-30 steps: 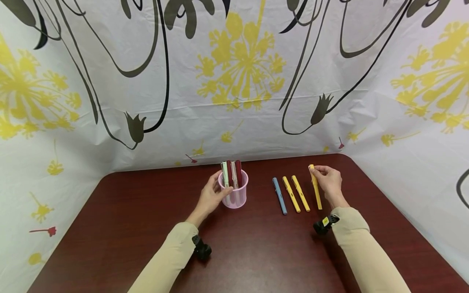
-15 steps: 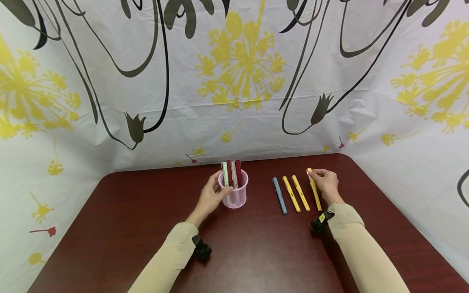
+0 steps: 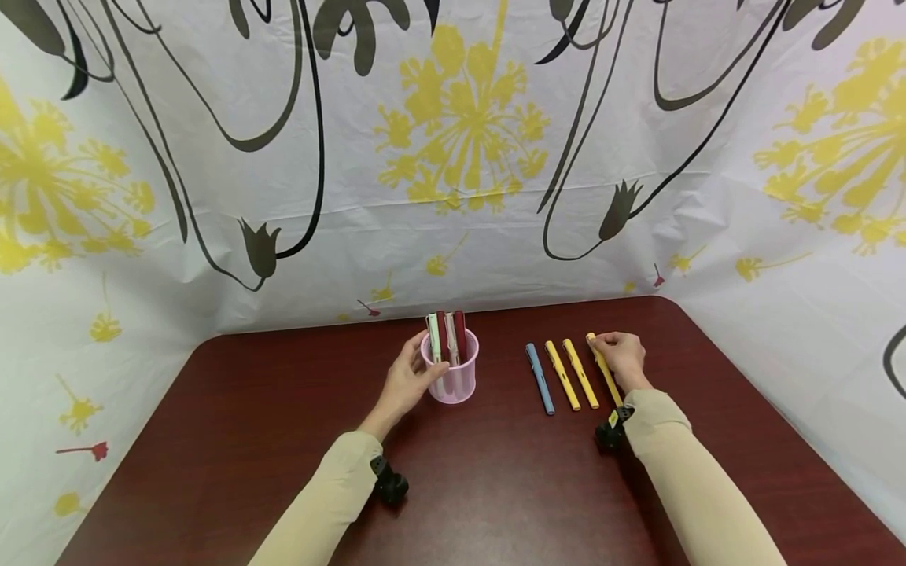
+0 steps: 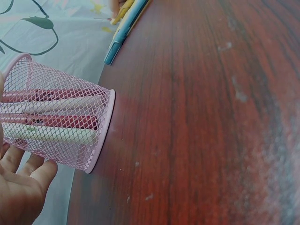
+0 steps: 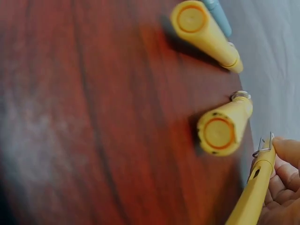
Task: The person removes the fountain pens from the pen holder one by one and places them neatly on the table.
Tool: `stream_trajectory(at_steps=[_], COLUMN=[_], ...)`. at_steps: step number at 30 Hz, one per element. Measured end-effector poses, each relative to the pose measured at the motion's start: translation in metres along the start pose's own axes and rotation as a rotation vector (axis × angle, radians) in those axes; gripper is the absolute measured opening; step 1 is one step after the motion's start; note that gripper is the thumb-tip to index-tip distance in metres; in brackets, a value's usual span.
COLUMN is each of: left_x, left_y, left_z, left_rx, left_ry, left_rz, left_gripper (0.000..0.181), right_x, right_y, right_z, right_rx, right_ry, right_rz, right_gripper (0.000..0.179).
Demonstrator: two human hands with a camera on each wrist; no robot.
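My left hand grips a pink mesh pen cup from its left side, thumb at the front and fingers behind. Several pens stand upright in the cup, among them a pale green pen and a dark red pen. At the right, my right hand pinches a yellow pen near its clip end. That pen slants beside two other yellow pens lying on the table. Left of those lies a blue pen, roughly parallel to them.
The dark red-brown wooden table ends at the back against a white curtain with yellow and grey flower prints. The curtain also rises along both sides. A small black camera sits on the left wrist, another camera on the right.
My right hand has shifted left and slightly nearer to me, bringing the pinched yellow pen closer to the row of pens. My left hand and the cup have stayed in place.
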State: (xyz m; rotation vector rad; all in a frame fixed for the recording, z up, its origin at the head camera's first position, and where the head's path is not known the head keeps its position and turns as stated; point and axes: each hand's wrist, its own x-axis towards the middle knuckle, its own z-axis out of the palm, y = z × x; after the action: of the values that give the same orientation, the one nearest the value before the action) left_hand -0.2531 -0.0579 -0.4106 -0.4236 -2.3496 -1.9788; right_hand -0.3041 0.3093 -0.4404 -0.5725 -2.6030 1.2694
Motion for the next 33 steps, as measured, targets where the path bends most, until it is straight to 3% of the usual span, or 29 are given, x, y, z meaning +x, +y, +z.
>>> stream_trajectory(at_steps=[15,27,33], left_x=[0.002,0.000,0.010], left_y=[-0.003,-0.001,-0.026], left_z=[0.001,0.001,0.001], left_rx=[-0.025,-0.006,0.003], left_ry=[-0.003,0.003,0.017], left_rz=[0.012,0.018,0.024], left_gripper=[0.068,0.068,0.069], right_x=[-0.002,-0.002,-0.004], right_y=[-0.001,0.000,-0.002], right_z=[0.006,0.010,0.011], right_rx=[-0.057,-0.095,-0.115], right_ry=[0.047,0.039,0.043], right_rz=[-0.028,-0.056,-0.090], right_gripper=[0.029,0.027,0.026])
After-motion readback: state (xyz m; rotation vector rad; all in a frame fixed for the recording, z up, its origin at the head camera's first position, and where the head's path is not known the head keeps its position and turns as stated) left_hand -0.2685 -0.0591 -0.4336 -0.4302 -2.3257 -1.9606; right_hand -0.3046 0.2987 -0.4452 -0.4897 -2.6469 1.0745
